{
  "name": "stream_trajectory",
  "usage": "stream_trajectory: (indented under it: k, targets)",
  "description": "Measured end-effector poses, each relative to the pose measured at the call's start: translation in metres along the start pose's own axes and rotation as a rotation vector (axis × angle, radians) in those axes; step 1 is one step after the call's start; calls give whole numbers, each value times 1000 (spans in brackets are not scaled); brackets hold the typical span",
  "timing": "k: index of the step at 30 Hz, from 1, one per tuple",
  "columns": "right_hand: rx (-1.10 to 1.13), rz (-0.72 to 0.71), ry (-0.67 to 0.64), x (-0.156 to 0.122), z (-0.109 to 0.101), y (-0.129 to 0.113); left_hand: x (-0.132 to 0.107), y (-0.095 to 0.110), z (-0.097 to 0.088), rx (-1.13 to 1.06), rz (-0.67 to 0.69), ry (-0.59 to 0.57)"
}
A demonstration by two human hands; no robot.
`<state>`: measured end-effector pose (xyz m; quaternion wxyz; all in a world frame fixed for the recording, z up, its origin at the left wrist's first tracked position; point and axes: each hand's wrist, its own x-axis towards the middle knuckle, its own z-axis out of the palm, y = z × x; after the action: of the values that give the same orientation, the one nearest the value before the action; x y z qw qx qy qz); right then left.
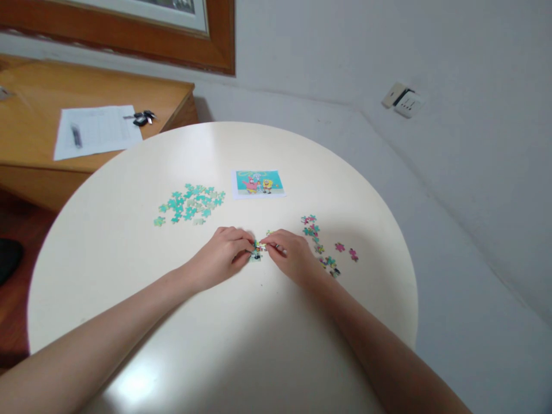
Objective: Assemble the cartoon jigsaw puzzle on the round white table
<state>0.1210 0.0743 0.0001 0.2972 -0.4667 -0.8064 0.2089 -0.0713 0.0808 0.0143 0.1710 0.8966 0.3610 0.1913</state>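
At the middle of the round table, a few joined jigsaw puzzle pieces (256,256) lie between my two hands. My left hand (230,247) has its fingers closed at the left edge of these pieces. From the other side, my right hand (291,250) pinches a light-coloured puzzle piece (263,246) at its fingertips, touching the joined ones. Behind my right fingers, another yellowish piece (270,233) is partly hidden. A picture card (260,183) with pink and yellow cartoon figures lies beyond my hands.
Many turquoise puzzle pieces (190,204) are heaped at the left of the white table (172,345). Mixed pink, green and yellow pieces (311,230) lie right of my right hand. A wooden desk (159,95) at the back left bears a paper sheet (99,129) and keys (144,118).
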Motion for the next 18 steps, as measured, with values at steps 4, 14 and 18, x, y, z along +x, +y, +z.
stream_trajectory:
  k: [4,14,18]
  targets:
    - [-12,-20,7,0,1,1,0,0,0,-8,3,-9]
    - [-28,-59,-8,-1,-1,-1,-2,0,4,18,-15,7]
    - [-25,-44,-25,-1,0,-1,-2,0,5,15,-7,15]
